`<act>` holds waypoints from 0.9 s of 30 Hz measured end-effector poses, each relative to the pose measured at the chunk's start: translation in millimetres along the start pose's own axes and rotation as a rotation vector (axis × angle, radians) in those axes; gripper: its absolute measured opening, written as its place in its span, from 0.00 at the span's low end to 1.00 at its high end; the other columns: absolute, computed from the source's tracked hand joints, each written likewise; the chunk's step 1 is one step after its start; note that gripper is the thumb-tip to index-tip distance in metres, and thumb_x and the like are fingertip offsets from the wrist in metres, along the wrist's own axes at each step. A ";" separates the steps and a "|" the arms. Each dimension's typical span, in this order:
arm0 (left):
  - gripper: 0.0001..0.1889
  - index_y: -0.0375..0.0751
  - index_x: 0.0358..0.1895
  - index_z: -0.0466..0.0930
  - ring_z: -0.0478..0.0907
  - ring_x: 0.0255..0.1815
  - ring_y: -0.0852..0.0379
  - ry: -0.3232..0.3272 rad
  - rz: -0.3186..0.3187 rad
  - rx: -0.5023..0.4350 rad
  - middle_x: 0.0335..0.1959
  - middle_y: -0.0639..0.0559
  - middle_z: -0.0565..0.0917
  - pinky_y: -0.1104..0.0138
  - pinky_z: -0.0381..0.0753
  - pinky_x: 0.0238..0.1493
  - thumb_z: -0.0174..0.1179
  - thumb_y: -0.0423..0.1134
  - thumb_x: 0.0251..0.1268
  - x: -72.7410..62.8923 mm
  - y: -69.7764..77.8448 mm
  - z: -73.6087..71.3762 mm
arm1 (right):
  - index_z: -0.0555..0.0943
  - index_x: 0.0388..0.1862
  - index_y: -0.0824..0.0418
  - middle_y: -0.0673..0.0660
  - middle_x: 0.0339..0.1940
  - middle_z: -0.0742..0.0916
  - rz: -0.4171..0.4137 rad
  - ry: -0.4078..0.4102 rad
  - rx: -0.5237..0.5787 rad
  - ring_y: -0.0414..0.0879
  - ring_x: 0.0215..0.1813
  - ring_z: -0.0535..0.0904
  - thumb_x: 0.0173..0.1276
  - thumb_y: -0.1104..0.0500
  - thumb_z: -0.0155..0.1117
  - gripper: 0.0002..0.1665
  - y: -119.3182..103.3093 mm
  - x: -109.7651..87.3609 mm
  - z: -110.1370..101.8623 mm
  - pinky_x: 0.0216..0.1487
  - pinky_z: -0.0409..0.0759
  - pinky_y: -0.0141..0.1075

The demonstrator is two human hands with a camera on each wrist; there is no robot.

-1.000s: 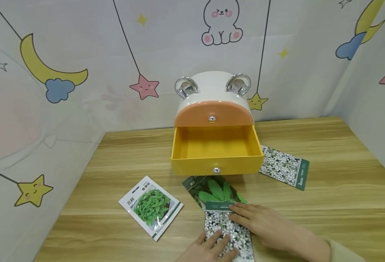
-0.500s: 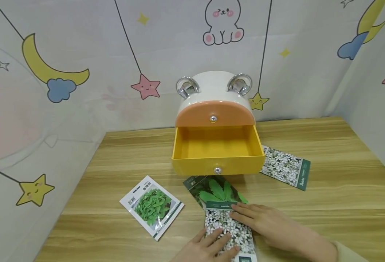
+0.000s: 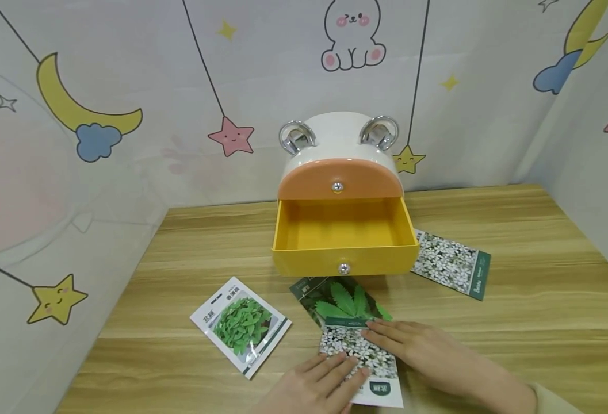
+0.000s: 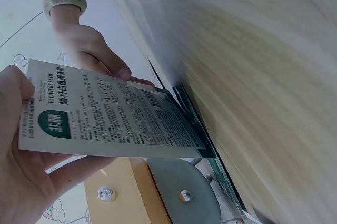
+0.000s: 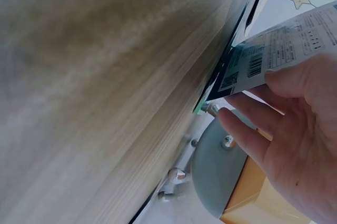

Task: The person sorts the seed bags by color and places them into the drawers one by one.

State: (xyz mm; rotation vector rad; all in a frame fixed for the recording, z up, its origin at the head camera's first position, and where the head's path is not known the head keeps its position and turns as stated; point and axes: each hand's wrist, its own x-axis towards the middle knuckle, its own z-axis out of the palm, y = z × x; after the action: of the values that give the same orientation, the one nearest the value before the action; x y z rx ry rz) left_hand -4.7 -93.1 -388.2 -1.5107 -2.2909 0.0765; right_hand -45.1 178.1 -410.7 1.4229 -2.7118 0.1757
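Observation:
Both hands hold a seed packet printed with white flowers, its near end lifted and its green-banded far end low. My left hand pinches the near end, fingers over the front and thumb at the back. At the far right edge, my right hand has its thumb on the printed back and its fingers on the other side. The left wrist view shows "FLOWERS SEED" on the packet's back. Under the far end lies a packet with a green leaf picture, partly covered.
A white, animal-shaped drawer box stands at the back, its yellow drawer pulled out with nothing inside. A mint-like leaf packet lies at left; another white-flower packet lies at right, partly behind the drawer. A patterned cloth hangs behind the wooden table.
The near end of the held packet has risen and tilted up, bringing its white bottom strip and green logo into view. My left hand has shifted slightly left; the right hand barely moved.

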 end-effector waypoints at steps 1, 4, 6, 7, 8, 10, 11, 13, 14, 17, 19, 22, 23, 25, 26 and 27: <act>0.23 0.47 0.65 0.73 0.81 0.57 0.61 0.006 0.000 0.001 0.56 0.55 0.83 0.71 0.82 0.51 0.47 0.52 0.73 -0.2 -0.6 -0.2 | 0.65 0.73 0.51 0.52 0.68 0.77 0.000 0.007 -0.007 0.48 0.64 0.77 0.57 0.73 0.61 0.44 0.0 0.2 0.0 0.58 0.81 0.43; 0.24 0.47 0.64 0.73 0.81 0.57 0.61 0.010 -0.009 -0.015 0.56 0.55 0.83 0.71 0.82 0.52 0.47 0.55 0.72 -1.1 -1.6 -0.8 | 0.65 0.73 0.51 0.52 0.68 0.77 0.004 0.011 -0.017 0.47 0.63 0.78 0.60 0.71 0.59 0.41 -0.1 0.6 -0.2 0.57 0.81 0.43; 0.26 0.47 0.64 0.73 0.81 0.57 0.61 0.013 -0.018 -0.030 0.57 0.55 0.83 0.71 0.82 0.52 0.45 0.57 0.73 -1.6 -1.8 -1.1 | 0.65 0.73 0.50 0.52 0.68 0.77 0.009 0.006 -0.017 0.47 0.63 0.78 0.63 0.70 0.58 0.40 -0.2 0.7 -0.5 0.57 0.81 0.43; 0.26 0.47 0.64 0.73 0.81 0.57 0.61 0.020 -0.023 -0.034 0.56 0.55 0.83 0.71 0.82 0.52 0.44 0.58 0.73 -1.5 -1.9 -1.4 | 0.64 0.73 0.50 0.52 0.68 0.76 0.012 0.005 -0.014 0.47 0.63 0.78 0.63 0.69 0.58 0.39 -0.2 0.7 -0.9 0.57 0.81 0.43; 0.27 0.47 0.63 0.74 0.81 0.57 0.61 0.028 -0.029 -0.041 0.56 0.55 0.83 0.71 0.82 0.52 0.42 0.59 0.73 -1.4 -2.0 -1.8 | 0.64 0.73 0.50 0.52 0.69 0.76 0.013 0.004 -0.014 0.47 0.63 0.78 0.64 0.68 0.58 0.38 -0.2 0.7 -1.2 0.57 0.81 0.43; 0.27 0.47 0.62 0.75 0.81 0.56 0.60 0.057 -0.037 -0.051 0.55 0.54 0.84 0.71 0.83 0.51 0.42 0.60 0.73 -1.0 -2.1 -2.6 | 0.65 0.73 0.50 0.52 0.69 0.76 0.012 0.015 -0.018 0.47 0.63 0.78 0.65 0.67 0.57 0.37 -0.1 0.7 -2.0 0.57 0.81 0.43; 0.27 0.46 0.62 0.75 0.82 0.56 0.60 0.074 -0.040 -0.054 0.55 0.54 0.84 0.71 0.83 0.51 0.43 0.59 0.73 -0.7 -2.2 -3.1 | 0.65 0.72 0.51 0.52 0.68 0.77 0.008 0.023 -0.025 0.47 0.63 0.78 0.65 0.67 0.57 0.36 0.0 0.7 -2.5 0.57 0.81 0.43; 0.25 0.46 0.61 0.76 0.82 0.55 0.60 0.113 -0.041 -0.051 0.54 0.54 0.85 0.71 0.83 0.50 0.46 0.57 0.73 0.1 -2.6 -4.2 | 0.66 0.72 0.51 0.52 0.68 0.77 0.000 0.044 -0.041 0.46 0.63 0.78 0.64 0.66 0.58 0.36 0.3 0.8 -3.6 0.57 0.81 0.43; 0.25 0.45 0.61 0.76 0.82 0.54 0.60 0.131 -0.039 -0.051 0.54 0.54 0.85 0.71 0.83 0.50 0.47 0.56 0.72 0.4 -2.7 -4.6 | 0.68 0.71 0.52 0.52 0.67 0.78 -0.009 0.062 -0.053 0.46 0.63 0.78 0.64 0.66 0.58 0.35 0.6 0.7 -4.0 0.57 0.81 0.43; 0.21 0.43 0.61 0.76 0.83 0.54 0.59 0.181 -0.031 -0.061 0.53 0.52 0.85 0.72 0.82 0.51 0.48 0.49 0.73 1.4 -4.1 -6.1 | 0.71 0.68 0.53 0.51 0.64 0.80 -0.030 0.122 -0.073 0.45 0.60 0.80 0.66 0.64 0.56 0.30 1.6 0.4 -5.9 0.57 0.81 0.43; 0.20 0.43 0.61 0.75 0.83 0.54 0.60 0.196 -0.034 -0.090 0.54 0.52 0.85 0.72 0.82 0.52 0.46 0.46 0.73 1.7 -5.2 -7.4 | 0.73 0.65 0.54 0.50 0.62 0.82 -0.048 0.171 -0.083 0.43 0.59 0.81 0.73 0.62 0.48 0.23 2.4 0.0 -6.9 0.57 0.81 0.42; 0.20 0.42 0.61 0.75 0.82 0.55 0.59 0.217 -0.037 -0.113 0.54 0.51 0.84 0.72 0.80 0.54 0.47 0.43 0.72 2.0 -7.4 -9.1 | 0.75 0.62 0.55 0.50 0.59 0.84 -0.069 0.238 -0.109 0.42 0.56 0.81 0.74 0.61 0.41 0.22 3.4 -0.2 -8.4 0.56 0.81 0.40; 0.19 0.41 0.61 0.75 0.82 0.55 0.59 0.223 -0.034 -0.112 0.54 0.50 0.84 0.72 0.80 0.54 0.47 0.43 0.71 2.2 -8.1 -9.9 | 0.76 0.61 0.55 0.50 0.58 0.84 -0.075 0.258 -0.118 0.42 0.55 0.82 0.73 0.61 0.41 0.23 3.5 -0.2 -8.9 0.55 0.81 0.40; 0.19 0.41 0.61 0.75 0.82 0.55 0.60 0.225 -0.039 -0.127 0.55 0.50 0.84 0.73 0.80 0.55 0.46 0.43 0.72 2.6 -9.0 -11.5 | 0.77 0.60 0.56 0.49 0.56 0.85 -0.078 0.288 -0.129 0.42 0.54 0.82 0.67 0.63 0.46 0.24 3.7 -0.3 -10.5 0.54 0.81 0.39; 0.19 0.41 0.60 0.76 0.82 0.55 0.59 0.237 -0.035 -0.121 0.54 0.50 0.84 0.73 0.79 0.55 0.46 0.43 0.72 3.0 -9.6 -12.1 | 0.77 0.60 0.56 0.50 0.55 0.85 -0.081 0.306 -0.132 0.42 0.54 0.82 0.64 0.62 0.48 0.25 3.7 -0.4 -11.4 0.54 0.81 0.39; 0.19 0.41 0.60 0.76 0.82 0.56 0.59 0.243 -0.036 -0.127 0.55 0.50 0.84 0.73 0.79 0.56 0.46 0.43 0.72 3.3 -10.0 -13.0 | 0.77 0.59 0.56 0.50 0.55 0.86 -0.080 0.324 -0.127 0.43 0.53 0.82 0.65 0.63 0.47 0.24 3.7 -0.6 -12.2 0.54 0.81 0.39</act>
State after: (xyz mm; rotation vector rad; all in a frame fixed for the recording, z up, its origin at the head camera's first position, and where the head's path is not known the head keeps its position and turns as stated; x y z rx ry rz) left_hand -10.0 -96.4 -372.7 -1.4501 -2.1607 -0.2537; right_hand -47.6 182.3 -398.9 1.3342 -2.3591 0.2043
